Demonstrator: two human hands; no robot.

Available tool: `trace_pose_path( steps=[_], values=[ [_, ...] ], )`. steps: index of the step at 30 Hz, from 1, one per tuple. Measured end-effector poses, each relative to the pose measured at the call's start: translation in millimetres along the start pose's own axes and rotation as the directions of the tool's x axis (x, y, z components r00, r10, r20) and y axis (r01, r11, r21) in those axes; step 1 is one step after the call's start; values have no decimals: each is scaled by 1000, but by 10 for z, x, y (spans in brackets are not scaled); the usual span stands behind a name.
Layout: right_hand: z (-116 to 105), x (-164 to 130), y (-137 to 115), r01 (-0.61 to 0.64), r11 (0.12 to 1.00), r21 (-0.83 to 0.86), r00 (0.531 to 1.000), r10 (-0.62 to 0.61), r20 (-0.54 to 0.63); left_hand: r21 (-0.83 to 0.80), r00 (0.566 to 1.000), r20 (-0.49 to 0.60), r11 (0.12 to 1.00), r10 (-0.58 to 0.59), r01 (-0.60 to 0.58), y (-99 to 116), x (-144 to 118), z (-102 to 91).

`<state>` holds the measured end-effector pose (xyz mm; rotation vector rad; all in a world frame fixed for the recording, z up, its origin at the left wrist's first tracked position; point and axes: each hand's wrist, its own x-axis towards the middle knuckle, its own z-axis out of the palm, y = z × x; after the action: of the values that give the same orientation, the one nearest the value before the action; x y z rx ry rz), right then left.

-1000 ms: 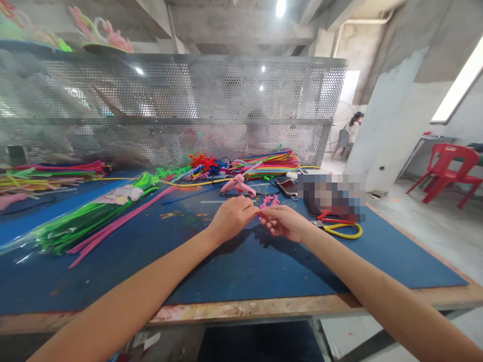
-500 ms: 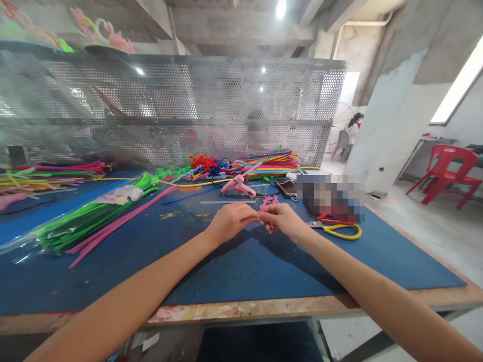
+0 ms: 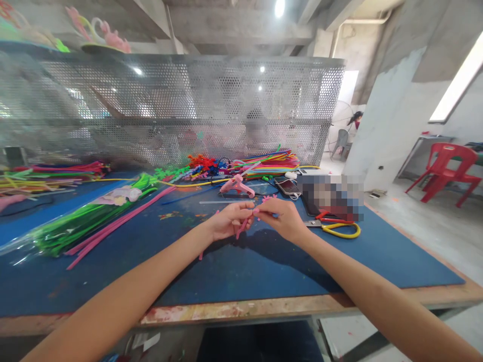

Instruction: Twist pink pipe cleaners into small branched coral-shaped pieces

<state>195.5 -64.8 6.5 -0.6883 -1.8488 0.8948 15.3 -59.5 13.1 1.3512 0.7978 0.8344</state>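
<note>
While a pink glue gun (image 3: pixel 237 185) and yellow-handled pliers (image 3: pixel 335 227) lie just beyond on the blue mat (image 3: pixel 264 266), the left hand (image 3: pixel 226 221) and right hand (image 3: pixel 281 218) pinch a pink pipe cleaner (image 3: pixel 241 229), slanting down-left above the mat

A thin pink pipe cleaner (image 3: pixel 241 227) was pinched between the fingertips of both hands just above the blue mat (image 3: pixel 264 266). Fuzzy and slightly bent, it slanted down to the left, one end trailing lower over the mat.
</note>
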Motion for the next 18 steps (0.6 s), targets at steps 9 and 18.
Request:
trace_pose_path(
  steps=[9, 18],
  values=[
    [-174, 98, 217, -840, 176, 514, 508, 590, 627, 806, 614, 571, -227, 545, -547, 42, -65, -182],
    [-115, 96, 215, -923, -19, 385, 335, 454, 825, 723, 571, 678, -282, 462, -630, 98, -156, -48]
  ],
)
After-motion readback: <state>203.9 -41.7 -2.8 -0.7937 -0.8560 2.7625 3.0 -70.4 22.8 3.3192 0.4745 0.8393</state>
